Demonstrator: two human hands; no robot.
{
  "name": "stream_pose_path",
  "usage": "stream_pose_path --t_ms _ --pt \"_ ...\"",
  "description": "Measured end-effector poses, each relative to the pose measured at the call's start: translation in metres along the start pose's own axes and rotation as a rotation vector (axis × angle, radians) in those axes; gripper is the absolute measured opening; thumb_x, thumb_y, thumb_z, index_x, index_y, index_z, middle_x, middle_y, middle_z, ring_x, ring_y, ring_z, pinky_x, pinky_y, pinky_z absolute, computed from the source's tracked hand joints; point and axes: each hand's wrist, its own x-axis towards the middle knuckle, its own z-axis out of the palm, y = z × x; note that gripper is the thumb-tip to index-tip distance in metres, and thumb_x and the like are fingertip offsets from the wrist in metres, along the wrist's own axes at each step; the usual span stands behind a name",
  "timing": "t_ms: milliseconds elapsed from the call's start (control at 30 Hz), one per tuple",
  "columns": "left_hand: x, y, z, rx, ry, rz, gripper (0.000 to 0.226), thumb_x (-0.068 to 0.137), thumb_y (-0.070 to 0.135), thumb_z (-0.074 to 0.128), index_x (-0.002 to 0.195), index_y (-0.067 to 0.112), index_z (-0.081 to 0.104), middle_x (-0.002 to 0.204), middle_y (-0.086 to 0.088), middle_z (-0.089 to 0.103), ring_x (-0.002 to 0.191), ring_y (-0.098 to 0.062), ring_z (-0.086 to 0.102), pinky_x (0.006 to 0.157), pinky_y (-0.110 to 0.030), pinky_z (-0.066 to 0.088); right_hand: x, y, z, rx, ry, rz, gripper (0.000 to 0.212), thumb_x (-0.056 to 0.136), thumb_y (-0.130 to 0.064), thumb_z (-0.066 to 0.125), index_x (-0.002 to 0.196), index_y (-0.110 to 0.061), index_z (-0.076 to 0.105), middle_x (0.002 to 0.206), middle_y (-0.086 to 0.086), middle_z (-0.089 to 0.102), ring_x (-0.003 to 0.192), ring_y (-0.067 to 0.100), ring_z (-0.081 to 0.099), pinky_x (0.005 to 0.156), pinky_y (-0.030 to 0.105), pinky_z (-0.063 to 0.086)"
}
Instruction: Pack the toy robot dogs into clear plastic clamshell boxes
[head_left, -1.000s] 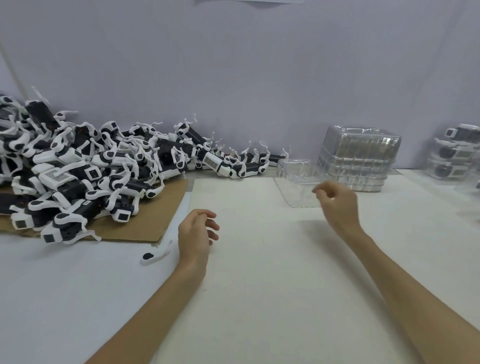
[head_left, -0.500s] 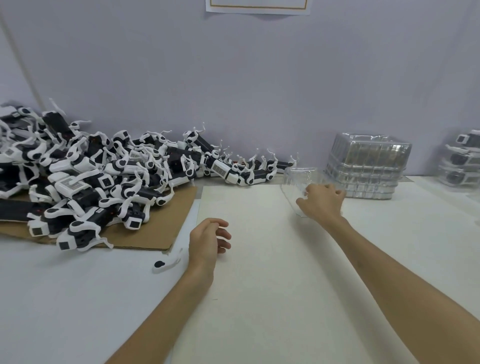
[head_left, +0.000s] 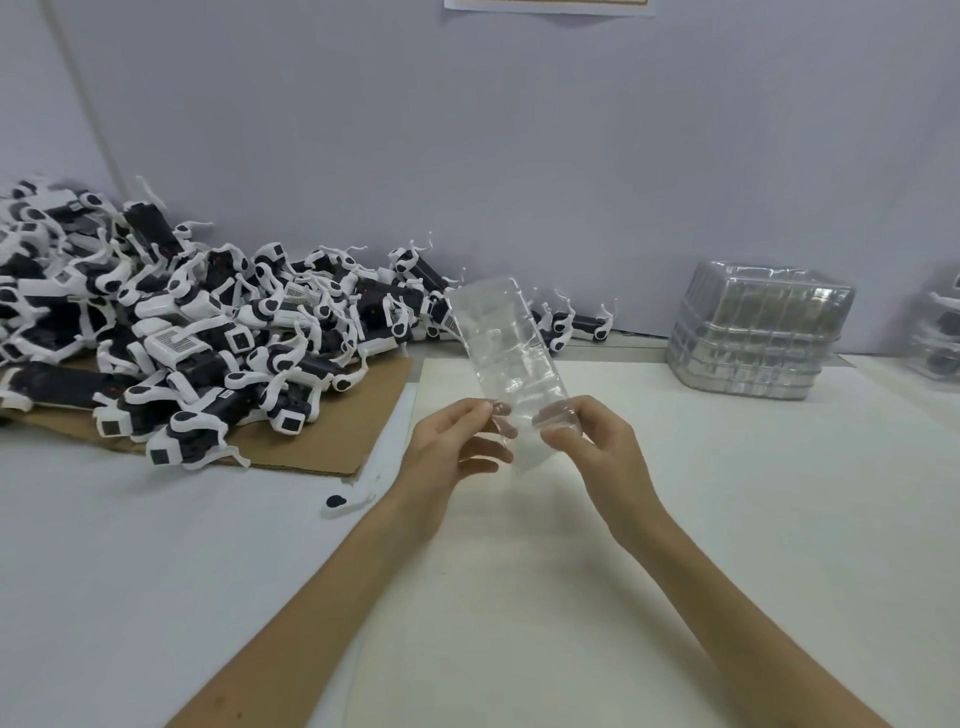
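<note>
A clear plastic clamshell box (head_left: 501, 348) is held up above the white sheet, tilted on edge with its far end pointing away. My left hand (head_left: 452, 449) pinches its near left corner and my right hand (head_left: 592, 441) pinches its near right corner. A big heap of black-and-white toy robot dogs (head_left: 197, 332) lies at the left, partly on brown cardboard (head_left: 311, 447) and stretching back along the wall. A stack of empty clear clamshell boxes (head_left: 753, 332) stands at the back right.
A loose white toy piece with a black spot (head_left: 345, 504) lies on the table near my left forearm. Packed clamshells (head_left: 940, 338) show at the far right edge. A white sheet (head_left: 571, 545) covers the table in front of me.
My right hand took one clamshell box from beside the stack and brought it toward me. My left hand rose from the table and now grips the box too.
</note>
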Motion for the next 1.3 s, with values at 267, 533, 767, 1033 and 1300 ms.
stream_pose_path --t_ms 267,533,767,1033,1300 --pt "-0.003 0.001 0.007 0.059 -0.098 0.032 0.026 0.100 0.027 0.056 0.120 0.017 0.069 0.114 -0.006 0.075 0.096 -0.025 0.074 0.082 -0.025 0.056 -0.006 0.004 -0.001 -0.174 -0.042 -0.080 0.016 0.079 -0.029 0.062 0.092 -0.020 0.063 0.088 -0.009 0.069 0.088 0.009 0.063 0.081 0.013 0.044" --pt "-0.006 -0.005 0.010 0.097 -0.097 0.003 0.020 0.099 0.017 0.059 0.107 0.005 0.074 0.103 -0.012 0.077 0.089 -0.029 0.076 0.073 -0.023 0.056 -0.007 0.004 0.000 -0.202 -0.037 -0.060 0.014 0.088 -0.034 0.072 0.096 -0.022 0.069 0.097 -0.010 0.073 0.099 0.008 0.066 0.090 0.030 0.050" --pt "-0.005 -0.004 0.007 0.135 -0.058 0.009 0.018 0.087 0.025 0.069 0.093 0.010 0.077 0.096 -0.015 0.077 0.078 -0.025 0.075 0.075 -0.027 0.058 -0.008 0.003 0.000 -0.228 -0.040 -0.079 0.014 0.089 -0.037 0.074 0.095 -0.025 0.072 0.097 -0.011 0.074 0.099 0.008 0.067 0.093 0.035 0.051" --pt "-0.002 -0.005 0.002 0.178 -0.039 0.024 0.014 0.088 0.018 0.071 0.079 0.020 0.082 0.094 -0.009 0.078 0.083 -0.027 0.076 0.082 -0.028 0.059 -0.008 0.006 0.001 -0.268 -0.030 -0.104 0.016 0.087 -0.038 0.077 0.097 -0.026 0.073 0.095 -0.014 0.074 0.099 0.005 0.066 0.087 0.021 0.049" --pt "-0.001 -0.004 0.004 0.155 0.041 -0.017 0.015 0.086 0.007 0.074 0.075 0.013 0.081 0.086 -0.011 0.078 0.076 -0.021 0.076 0.069 -0.016 0.055 -0.007 0.007 0.001 -0.242 -0.065 -0.083 0.017 0.090 -0.028 0.076 0.101 -0.015 0.074 0.096 -0.008 0.076 0.096 0.007 0.069 0.089 0.027 0.052"
